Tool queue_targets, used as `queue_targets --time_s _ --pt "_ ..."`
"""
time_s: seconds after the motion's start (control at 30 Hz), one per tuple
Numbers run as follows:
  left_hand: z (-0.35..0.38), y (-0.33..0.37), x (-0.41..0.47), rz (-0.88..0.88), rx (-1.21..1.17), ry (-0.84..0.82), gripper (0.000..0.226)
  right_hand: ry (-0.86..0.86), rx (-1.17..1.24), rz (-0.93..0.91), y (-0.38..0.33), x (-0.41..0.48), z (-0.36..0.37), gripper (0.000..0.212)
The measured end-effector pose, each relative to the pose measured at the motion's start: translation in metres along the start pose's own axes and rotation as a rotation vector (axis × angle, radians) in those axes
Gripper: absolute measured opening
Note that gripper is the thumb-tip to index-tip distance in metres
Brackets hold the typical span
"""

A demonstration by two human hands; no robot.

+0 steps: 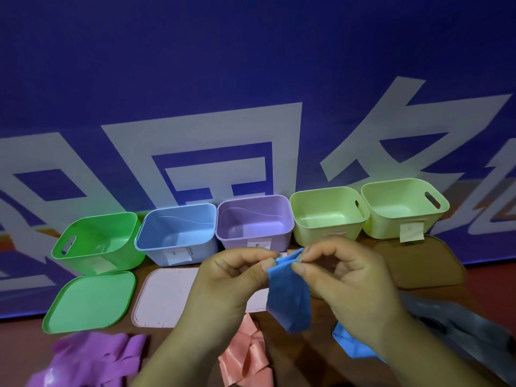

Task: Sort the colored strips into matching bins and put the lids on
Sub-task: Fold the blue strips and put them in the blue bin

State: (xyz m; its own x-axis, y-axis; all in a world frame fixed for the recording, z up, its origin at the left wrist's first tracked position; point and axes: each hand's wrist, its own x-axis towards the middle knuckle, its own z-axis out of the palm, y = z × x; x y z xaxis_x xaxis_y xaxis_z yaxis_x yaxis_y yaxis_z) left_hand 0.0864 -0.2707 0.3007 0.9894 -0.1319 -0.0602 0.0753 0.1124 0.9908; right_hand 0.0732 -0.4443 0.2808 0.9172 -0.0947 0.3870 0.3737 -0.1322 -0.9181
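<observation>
Hands meet mid-frame: the left hand (229, 277) and the right hand (346, 277) each pinch the top edge of the blue strip (289, 298) between thumb and forefinger, so it hangs folded between them above the tabletop (16, 347). My read is they're squaring it up to drop in neatly. The blue bin (178, 233) waits open in the back row, between the green bin (97, 238) and the purple bin (254, 219). The green lid (89, 300) lies flat in front of its bin, leaving the mouth free. The purple strips (95, 356), pink strips (245, 356) and grey strip (458, 328) lie unsorted nearby.
</observation>
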Motion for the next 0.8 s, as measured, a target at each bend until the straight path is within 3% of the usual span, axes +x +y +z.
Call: queue_targets --time_s 0.07,0.2,0.47,0.8 --pt "-0.001 -0.001 0.002 0.008 0.035 0.014 0.011 0.011 0.028 0.009 0.000 0.000 0.000 0.020" --pt "-0.002 -0.001 0.004 0.019 0.056 0.015 0.022 0.020 0.050 0.050 0.004 0.001 0.001 0.011" --pt "-0.006 -0.009 0.007 0.024 0.057 0.024 0.022 0.007 -0.024 -0.003 0.010 0.006 0.002 0.026" --pt "-0.007 -0.014 0.005 0.099 0.056 -0.007 0.025 -0.003 -0.032 0.059 0.015 0.008 0.003 0.027"
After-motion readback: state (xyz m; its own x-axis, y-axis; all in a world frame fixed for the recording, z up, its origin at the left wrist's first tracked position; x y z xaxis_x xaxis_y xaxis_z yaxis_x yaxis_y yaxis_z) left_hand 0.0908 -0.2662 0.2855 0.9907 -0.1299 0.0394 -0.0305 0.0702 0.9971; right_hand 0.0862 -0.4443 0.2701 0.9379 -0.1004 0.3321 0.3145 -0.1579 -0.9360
